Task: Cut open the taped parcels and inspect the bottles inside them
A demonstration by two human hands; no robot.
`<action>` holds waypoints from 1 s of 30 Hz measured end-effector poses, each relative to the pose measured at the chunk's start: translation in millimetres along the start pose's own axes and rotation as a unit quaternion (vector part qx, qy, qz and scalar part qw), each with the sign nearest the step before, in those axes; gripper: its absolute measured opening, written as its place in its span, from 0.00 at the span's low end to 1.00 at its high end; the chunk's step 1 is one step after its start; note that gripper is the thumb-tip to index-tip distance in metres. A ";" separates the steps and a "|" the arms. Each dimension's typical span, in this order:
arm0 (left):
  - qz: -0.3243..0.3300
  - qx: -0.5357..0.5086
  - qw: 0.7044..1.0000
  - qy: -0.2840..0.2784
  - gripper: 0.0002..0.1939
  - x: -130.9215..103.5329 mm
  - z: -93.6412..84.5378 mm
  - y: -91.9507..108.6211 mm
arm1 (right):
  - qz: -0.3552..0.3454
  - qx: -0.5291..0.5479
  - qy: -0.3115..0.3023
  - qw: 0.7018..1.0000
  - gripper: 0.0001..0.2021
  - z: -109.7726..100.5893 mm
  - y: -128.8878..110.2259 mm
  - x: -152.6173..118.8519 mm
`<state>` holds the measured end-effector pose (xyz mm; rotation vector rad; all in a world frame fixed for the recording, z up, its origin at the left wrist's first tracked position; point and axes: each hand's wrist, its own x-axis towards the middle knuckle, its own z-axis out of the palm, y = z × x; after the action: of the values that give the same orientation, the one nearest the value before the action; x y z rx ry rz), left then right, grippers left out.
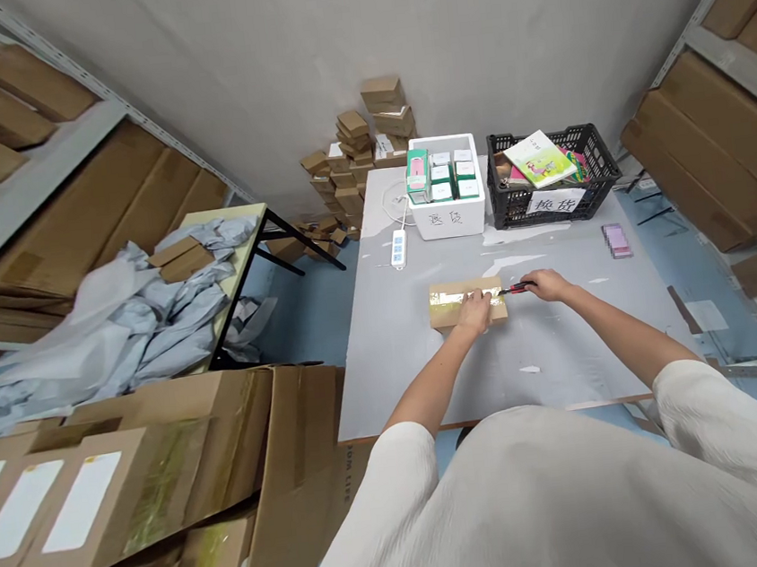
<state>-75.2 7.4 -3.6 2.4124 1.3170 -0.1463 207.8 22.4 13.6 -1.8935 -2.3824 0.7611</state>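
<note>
A small brown cardboard box (445, 317) lies flat near the middle of the grey-topped counter (386, 355), on the near side of the white foam bin (449, 219) and the black plastic crate (505, 202). The left hand (474, 311) bears down on its top, fingers over the shiny clear tape (446, 298); whether they grip or merely press, I cannot tell. The right hand (546, 286) is closed around a slim red-and-black tool (518, 288), its tip at the box's right end.

It looks like a cut along the tape — best kept shallow, following the seam, with the left fingers well out of the tip's path.

The tip is too small to make out, the left hand covers part of the tape, and a pinkish rectangular item (616, 240) at the far right is pixelated.
</note>
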 end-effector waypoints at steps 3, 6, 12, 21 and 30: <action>0.003 0.000 1.000 0.002 0.36 -2.9 1.9 -0.6 | -0.018 -0.010 0.008 1.000 0.17 -2.4 -2.7 7.6; 0.005 0.003 1.000 0.006 0.34 -5.1 2.6 -0.1 | -0.027 0.000 0.006 1.000 0.15 -2.8 -2.9 11.6; -0.002 -0.007 1.000 0.001 0.34 -8.2 0.0 0.1 | -0.043 -0.047 -0.011 0.998 0.15 0.8 -5.0 14.7; -0.011 -0.010 1.000 -0.003 0.32 -10.5 0.2 -2.2 | -0.005 0.074 -0.071 0.995 0.12 7.5 7.1 16.1; -0.011 -0.003 1.000 0.006 0.31 -11.1 2.5 -1.8 | -0.005 0.227 -0.146 0.963 0.19 25.0 20.3 -13.1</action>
<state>-82.7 -1.5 -3.3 2.3977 1.3488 -0.1336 222.5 4.3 -12.1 -1.6701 -2.0947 1.5231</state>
